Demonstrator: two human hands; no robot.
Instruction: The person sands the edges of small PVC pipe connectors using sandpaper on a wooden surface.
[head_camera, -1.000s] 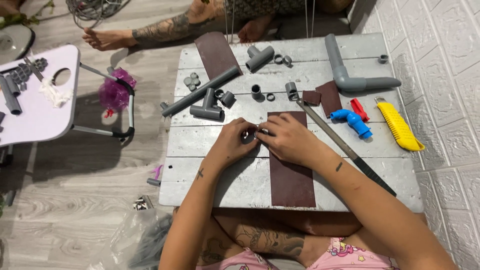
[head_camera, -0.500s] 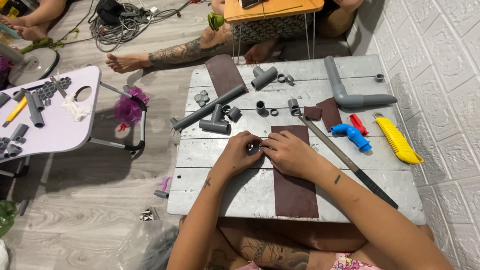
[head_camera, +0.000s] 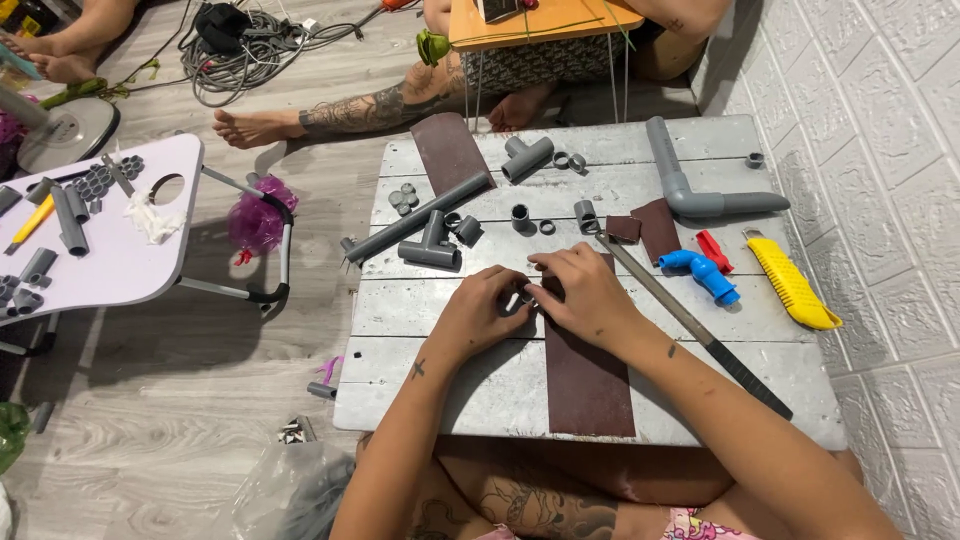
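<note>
Both hands meet at the middle of the grey bench (head_camera: 450, 400), over the top end of a long strip of brown sandpaper (head_camera: 588, 385) laid flat toward the person. The left hand (head_camera: 480, 315) and right hand (head_camera: 585, 295) close together on a small grey pipe fitting (head_camera: 524, 296), which sits just at the strip's upper edge. In my judgement the strip lies flat so the piece can be rubbed against it under pressure from above.

Left fingers are curled and pinching the fitting from its left side. Right fingers are bent over it from above and the right, pressed close together; the exact contact is partly hidden.

Spare parts lie within reach beyond the hands: a grey tee fitting (head_camera: 430, 248), a long grey pipe (head_camera: 415, 220), a metal file (head_camera: 690, 325) running diagonally under the right forearm, a blue elbow (head_camera: 700, 270) and a yellow utility knife (head_camera: 790, 285) near the wall.
</note>
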